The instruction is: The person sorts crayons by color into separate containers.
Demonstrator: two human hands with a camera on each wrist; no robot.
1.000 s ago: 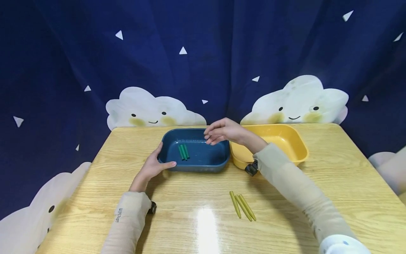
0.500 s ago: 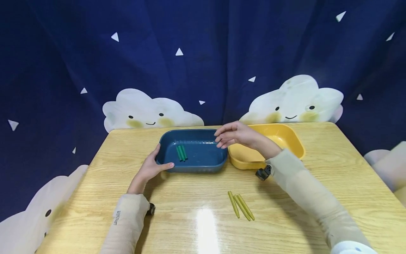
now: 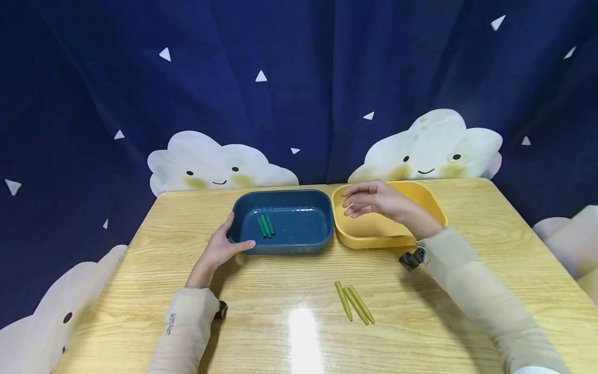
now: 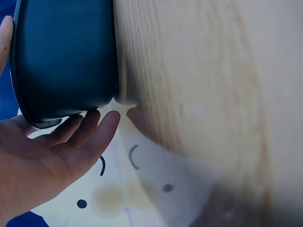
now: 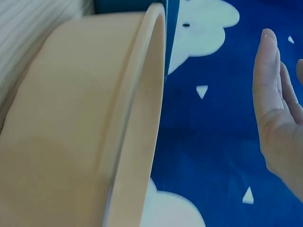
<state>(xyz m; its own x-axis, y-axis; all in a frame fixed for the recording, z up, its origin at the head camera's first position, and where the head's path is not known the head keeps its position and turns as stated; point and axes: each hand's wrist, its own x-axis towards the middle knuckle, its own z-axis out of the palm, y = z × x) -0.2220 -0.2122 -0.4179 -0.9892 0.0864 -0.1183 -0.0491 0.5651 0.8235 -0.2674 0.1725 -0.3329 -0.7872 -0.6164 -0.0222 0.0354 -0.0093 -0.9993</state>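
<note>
In the head view my left hand (image 3: pixel 219 251) holds the left end of a dark blue tub (image 3: pixel 299 248), thumb over the front rim and fingers along the end wall. The left wrist view shows its fingers (image 4: pixel 90 146) against the end of the tub. Inside lie three short green sticks (image 3: pixel 266 226), side by side. My right hand (image 3: pixel 374 199), holding nothing, hovers over a yellow tub (image 3: pixel 392 241), fingers loosely bent and pointing left. In the right wrist view the right hand (image 5: pixel 279 106) is apart from the yellow tub's rim.
Three slim mustard-yellow sticks (image 3: pixel 356 304) with tapered ends lie on the wooden table (image 3: pixel 261 311), in front of the tubs. The tubs stand side by side near the table's back edge. A dark blue curtain (image 3: pixel 280 41) with clouds hangs behind.
My right hand has moved right, from over the blue tub's right end to over the yellow tub. The left hand stays at the blue tub, and the view has shifted slightly.
</note>
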